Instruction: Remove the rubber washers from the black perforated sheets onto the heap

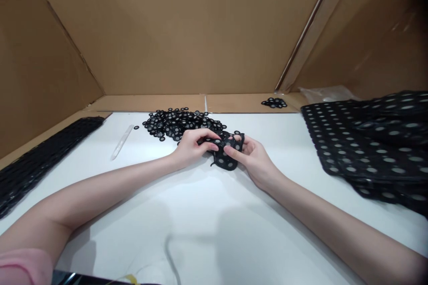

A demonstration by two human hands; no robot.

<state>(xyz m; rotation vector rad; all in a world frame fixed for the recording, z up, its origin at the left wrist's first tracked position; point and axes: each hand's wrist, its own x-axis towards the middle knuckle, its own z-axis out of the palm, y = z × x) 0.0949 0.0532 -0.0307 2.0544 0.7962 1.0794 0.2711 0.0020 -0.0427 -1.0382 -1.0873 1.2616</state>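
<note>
Between my two hands is a small crumpled piece of black sheet dotted with pale round spots (228, 160), held just above the white table. My left hand (194, 146) pinches its left edge with thumb and fingertips. On the other side, my right hand (252, 158) grips it, thumb in front and fingers behind. Just behind my hands lies a heap of small black rings with pale centres (174, 122). My fingers hide part of the piece.
A large black dotted sheet stack (354, 142) lies at the right. Black strips (50, 156) run along the left edge. A clear flat stick (122, 142) rests left of the heap. A small ring cluster (274, 103) sits at the back, before cardboard walls (187, 31).
</note>
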